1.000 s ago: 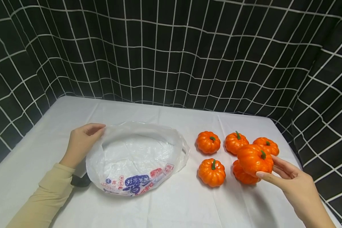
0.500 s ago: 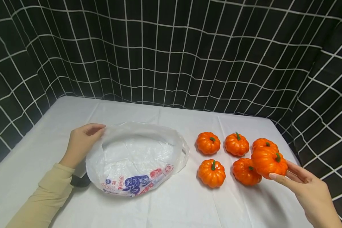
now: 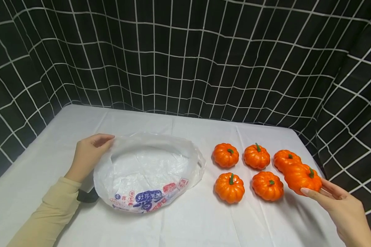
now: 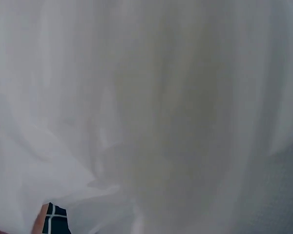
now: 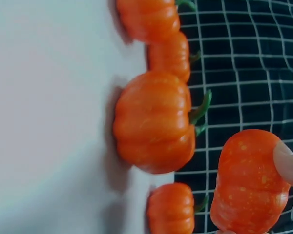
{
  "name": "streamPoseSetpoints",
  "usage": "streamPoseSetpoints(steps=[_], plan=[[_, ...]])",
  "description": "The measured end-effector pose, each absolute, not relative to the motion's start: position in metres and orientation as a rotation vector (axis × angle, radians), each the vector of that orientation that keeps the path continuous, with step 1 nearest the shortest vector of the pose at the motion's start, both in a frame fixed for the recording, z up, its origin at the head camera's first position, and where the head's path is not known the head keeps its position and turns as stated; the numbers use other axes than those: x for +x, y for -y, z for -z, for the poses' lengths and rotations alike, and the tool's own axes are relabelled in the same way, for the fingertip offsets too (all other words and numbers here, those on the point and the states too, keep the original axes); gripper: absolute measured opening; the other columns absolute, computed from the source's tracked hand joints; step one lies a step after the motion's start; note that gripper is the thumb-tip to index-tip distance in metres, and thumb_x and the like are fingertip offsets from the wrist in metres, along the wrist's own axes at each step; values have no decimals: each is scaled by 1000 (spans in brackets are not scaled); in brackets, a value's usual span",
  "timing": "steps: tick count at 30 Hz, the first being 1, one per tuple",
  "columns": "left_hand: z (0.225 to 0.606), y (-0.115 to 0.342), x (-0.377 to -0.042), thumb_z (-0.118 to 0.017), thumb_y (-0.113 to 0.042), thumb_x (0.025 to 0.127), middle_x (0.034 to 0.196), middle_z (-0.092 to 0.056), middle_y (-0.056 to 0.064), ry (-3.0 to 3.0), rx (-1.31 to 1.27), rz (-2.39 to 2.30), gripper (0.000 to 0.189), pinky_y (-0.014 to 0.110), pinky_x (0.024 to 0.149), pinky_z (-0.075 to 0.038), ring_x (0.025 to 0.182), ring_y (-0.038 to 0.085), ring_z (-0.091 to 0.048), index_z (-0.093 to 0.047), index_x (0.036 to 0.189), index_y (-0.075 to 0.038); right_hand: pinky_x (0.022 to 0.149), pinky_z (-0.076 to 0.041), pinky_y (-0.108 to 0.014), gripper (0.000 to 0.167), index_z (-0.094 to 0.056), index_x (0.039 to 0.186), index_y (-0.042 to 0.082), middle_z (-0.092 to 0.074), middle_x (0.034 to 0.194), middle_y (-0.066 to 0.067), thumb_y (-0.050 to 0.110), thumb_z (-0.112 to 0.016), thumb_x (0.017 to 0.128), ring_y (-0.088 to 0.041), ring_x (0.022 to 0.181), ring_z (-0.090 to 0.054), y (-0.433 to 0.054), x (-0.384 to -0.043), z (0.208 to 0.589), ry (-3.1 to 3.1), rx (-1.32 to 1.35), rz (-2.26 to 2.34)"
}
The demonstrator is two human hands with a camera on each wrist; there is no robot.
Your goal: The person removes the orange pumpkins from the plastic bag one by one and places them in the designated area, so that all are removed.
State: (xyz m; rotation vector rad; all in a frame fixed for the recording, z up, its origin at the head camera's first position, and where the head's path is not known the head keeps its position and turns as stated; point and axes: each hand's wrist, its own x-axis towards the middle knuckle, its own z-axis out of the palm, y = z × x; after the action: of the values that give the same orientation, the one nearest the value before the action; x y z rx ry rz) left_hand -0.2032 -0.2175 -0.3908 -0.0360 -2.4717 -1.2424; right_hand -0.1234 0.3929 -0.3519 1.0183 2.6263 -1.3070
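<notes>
My left hand [image 3: 91, 154] pinches the left rim of a white plastic bag [image 3: 151, 164], whose wide mouth stands open with blue and red print along its near side. The left wrist view is mostly filled by the bag's pale, blurred film [image 4: 136, 97]. At the right, my right hand [image 3: 343, 206] grips a small orange pumpkin [image 3: 301, 178] with a green stem, thumb on its near side. In the right wrist view this held pumpkin [image 5: 249, 183] is off the tabletop. It overlaps the back-right pumpkin [image 3: 285, 158] in the head view.
Several more orange pumpkins stand in two rows right of the bag, among them a front-left one [image 3: 229, 187] and a front-right one [image 3: 267, 186]. A white cloth [image 3: 191, 226] covers the table. Black curtain with a white grid [image 3: 185, 58] surrounds its back and sides.
My right hand has moved to the right and slightly nearer with the held pumpkin, uncovering the front-right pumpkin. The left hand and the bag have stayed in place.
</notes>
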Motion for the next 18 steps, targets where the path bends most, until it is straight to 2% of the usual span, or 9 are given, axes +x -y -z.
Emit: streamPoseSetpoints(steps=[1, 2, 3, 5, 6, 7, 8, 18], plan=[[391, 217, -203, -67, -20, 95, 110, -74, 18, 2473, -41, 1235, 24, 2, 79, -40, 106, 33, -69, -74, 111, -2, 113, -37, -58, 105, -24, 158, 19, -66, 109, 25, 59, -77, 77, -31, 137, -37, -395, -125, 354, -2623, 1028, 1302], [391, 217, -203, -67, -19, 95, 110, -74, 18, 2472, -45, 1231, 24, 2, 79, -40, 106, 33, -69, -74, 110, -2, 113, -36, -58, 105, -23, 158, 19, -67, 122, 18, 59, -77, 77, -32, 138, -36, -396, -126, 355, -2614, 1039, 1309], [390, 217, -203, -67, -19, 95, 110, -74, 18, 2473, -52, 1228, 24, 2, 79, -40, 105, 33, -69, -74, 111, -2, 114, -35, -59, 106, -22, 159, 19, -65, 128, 14, 60, -76, 77, -33, 139, -35, -398, -127, 357, -2606, 1056, 1308], [389, 216, -204, -67, -19, 95, 110, -75, 18, 2471, -63, 1220, 24, 2, 79, -40, 104, 33, -70, -74, 110, -2, 114, -32, -62, 108, -19, 159, 18, -44, 156, -8, 61, -76, 77, -38, 142, -29, -399, -129, 359, -2599, 1079, 1319], [389, 215, -204, -67, -19, 95, 110, -74, 18, 2471, -66, 1218, 24, 1, 79, -40, 104, 33, -70, -73, 110, -2, 115, -31, -63, 109, -17, 159, 17, -30, 162, -15, 61, -75, 78, -39, 143, -27, -400, -130, 360, -2595, 1088, 1321], [388, 214, -205, -67, -19, 95, 109, -75, 18, 2468, -66, 1219, 24, 2, 79, -40, 104, 34, -70, -74, 110, -2, 115, -29, -65, 110, -15, 159, 17, -18, 165, -20, 61, -75, 78, -41, 144, -26, -401, -131, 362, -2592, 1093, 1320], [388, 214, -205, -67, -18, 95, 109, -75, 18, 2466, -63, 1222, 23, 1, 79, -40, 104, 34, -70, -74, 110, -2, 114, -28, -66, 110, -14, 159, 16, -17, 164, -21, 61, -74, 79, -42, 144, -24, -403, -132, 363, -2590, 1098, 1312], [388, 213, -204, -67, -17, 95, 108, -75, 19, 2470, -45, 1240, 23, 0, 77, -39, 103, 35, -70, -74, 110, -2, 114, -29, -66, 106, -14, 159, 10, -11, 164, -26, 59, -70, 84, -45, 143, -24, -416, -133, 381, -2562, 1107, 1247]])
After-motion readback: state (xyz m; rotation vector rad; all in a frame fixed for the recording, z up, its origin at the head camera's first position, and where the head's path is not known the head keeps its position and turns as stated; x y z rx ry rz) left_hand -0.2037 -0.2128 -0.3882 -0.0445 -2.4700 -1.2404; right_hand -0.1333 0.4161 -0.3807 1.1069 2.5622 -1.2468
